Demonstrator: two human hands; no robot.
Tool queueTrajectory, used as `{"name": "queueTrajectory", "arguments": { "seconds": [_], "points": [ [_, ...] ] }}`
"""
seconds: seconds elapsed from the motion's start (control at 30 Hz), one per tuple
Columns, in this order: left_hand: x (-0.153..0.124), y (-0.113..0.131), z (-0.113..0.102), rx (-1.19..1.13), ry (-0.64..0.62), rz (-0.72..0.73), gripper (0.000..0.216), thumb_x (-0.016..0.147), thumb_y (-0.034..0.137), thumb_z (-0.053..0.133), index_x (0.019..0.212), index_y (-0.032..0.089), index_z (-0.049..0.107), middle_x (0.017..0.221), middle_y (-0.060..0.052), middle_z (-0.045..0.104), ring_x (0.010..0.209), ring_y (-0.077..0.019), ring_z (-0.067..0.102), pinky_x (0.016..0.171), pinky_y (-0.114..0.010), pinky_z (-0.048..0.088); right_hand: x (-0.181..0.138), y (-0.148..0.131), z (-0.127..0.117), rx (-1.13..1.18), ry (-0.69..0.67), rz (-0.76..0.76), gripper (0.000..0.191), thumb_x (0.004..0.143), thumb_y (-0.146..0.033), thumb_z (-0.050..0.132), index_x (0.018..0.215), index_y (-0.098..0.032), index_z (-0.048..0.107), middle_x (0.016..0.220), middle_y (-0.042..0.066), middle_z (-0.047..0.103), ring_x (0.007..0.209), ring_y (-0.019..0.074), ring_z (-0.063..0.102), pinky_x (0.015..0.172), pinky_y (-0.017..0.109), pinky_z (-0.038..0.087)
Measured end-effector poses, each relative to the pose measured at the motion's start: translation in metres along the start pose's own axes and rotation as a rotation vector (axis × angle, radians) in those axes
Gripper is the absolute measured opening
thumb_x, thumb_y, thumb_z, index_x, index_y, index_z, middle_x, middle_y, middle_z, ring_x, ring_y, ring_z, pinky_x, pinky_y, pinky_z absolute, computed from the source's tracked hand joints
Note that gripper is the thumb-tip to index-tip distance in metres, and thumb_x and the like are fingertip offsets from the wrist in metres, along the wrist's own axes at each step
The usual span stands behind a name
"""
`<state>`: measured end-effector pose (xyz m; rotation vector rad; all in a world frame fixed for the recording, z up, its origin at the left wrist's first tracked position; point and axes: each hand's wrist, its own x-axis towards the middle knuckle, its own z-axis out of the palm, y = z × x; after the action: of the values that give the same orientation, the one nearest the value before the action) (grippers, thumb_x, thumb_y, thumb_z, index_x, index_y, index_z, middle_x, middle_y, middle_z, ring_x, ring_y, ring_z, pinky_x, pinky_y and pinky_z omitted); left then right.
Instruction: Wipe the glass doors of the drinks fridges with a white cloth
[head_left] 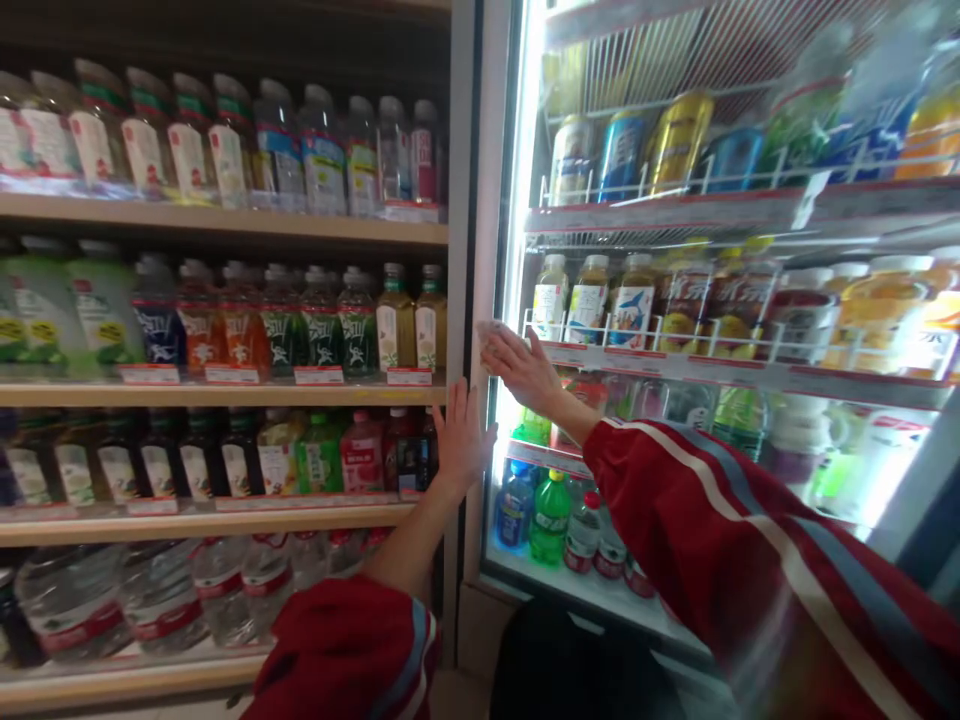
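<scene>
My right hand (517, 365) presses a pale crumpled cloth (489, 332) to the lit cooler's left frame (491, 250). Its fingers lie over the cloth, and the arm in a red sleeve reaches in from the right. Lower down, my left hand (460, 440) is open with spread fingers and holds nothing. It is at the upright between the shelf unit and the cooler, seemingly resting on it.
Wooden shelves (225, 395) full of drink bottles fill the left side. To the right, the cooler's wire-fronted shelves (675, 362) hold bottles and cans. Beneath my right arm stand a green bottle (550, 520) and a blue bottle (515, 508). Something black (577, 660) shows at the bottom.
</scene>
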<state>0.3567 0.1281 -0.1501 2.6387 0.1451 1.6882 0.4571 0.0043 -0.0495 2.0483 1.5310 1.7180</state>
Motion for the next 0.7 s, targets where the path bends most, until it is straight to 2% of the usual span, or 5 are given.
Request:
{"name": "queueTrajectory", "arguments": {
  "seconds": [0.1,0.17,0.4,0.6,0.7],
  "points": [
    [0.005,-0.003,0.000,0.001,0.018,-0.003,0.060,0.087,0.037,0.045,0.139,0.012,0.033,0.147,-0.019,0.031,0.138,-0.0300,0.027,0.109,-0.057,0.019,-0.021,-0.005,0.001,-0.023,-0.014,-0.137,0.036,0.090,-0.019,0.043,0.125,-0.024,0.052,0.142,0.005,0.045,0.138,0.0225,0.027,0.115,0.053,0.000],
    [0.011,-0.003,0.000,-0.001,0.037,0.006,0.058,0.087,0.036,0.045,0.139,0.013,0.032,0.147,-0.019,0.032,0.137,-0.0299,0.027,0.109,-0.057,0.019,-0.022,0.001,-0.001,-0.046,0.001,-0.174,0.035,0.090,-0.020,0.044,0.123,-0.025,0.053,0.141,0.005,0.046,0.137,0.0224,0.030,0.115,0.053,0.001],
    [0.043,0.013,-0.008,-0.038,0.106,0.055,0.062,0.087,0.034,0.047,0.141,0.013,0.026,0.148,-0.019,0.030,0.139,-0.0286,0.025,0.111,-0.057,0.016,0.010,0.040,-0.023,-0.135,0.111,0.067,0.040,0.088,-0.016,0.046,0.127,-0.022,0.049,0.143,0.008,0.042,0.137,0.0259,0.028,0.113,0.054,-0.001],
    [0.047,0.026,-0.010,-0.042,0.075,0.093,0.061,0.087,0.035,0.047,0.141,0.015,0.027,0.149,-0.017,0.029,0.139,-0.0282,0.022,0.110,-0.057,0.017,-0.031,0.030,-0.029,-0.126,0.029,-0.065,0.041,0.088,-0.015,0.045,0.128,-0.024,0.048,0.146,0.006,0.039,0.140,0.0230,0.022,0.114,0.052,-0.003],
    [0.048,0.033,-0.010,-0.042,0.063,0.115,0.061,0.088,0.035,0.046,0.141,0.014,0.027,0.149,-0.018,0.028,0.139,-0.0287,0.023,0.109,-0.058,0.019,-0.035,0.041,-0.038,-0.137,0.049,-0.076,0.041,0.089,-0.016,0.044,0.129,-0.025,0.047,0.144,0.005,0.041,0.140,0.0212,0.021,0.114,0.051,-0.004]
  ]
}}
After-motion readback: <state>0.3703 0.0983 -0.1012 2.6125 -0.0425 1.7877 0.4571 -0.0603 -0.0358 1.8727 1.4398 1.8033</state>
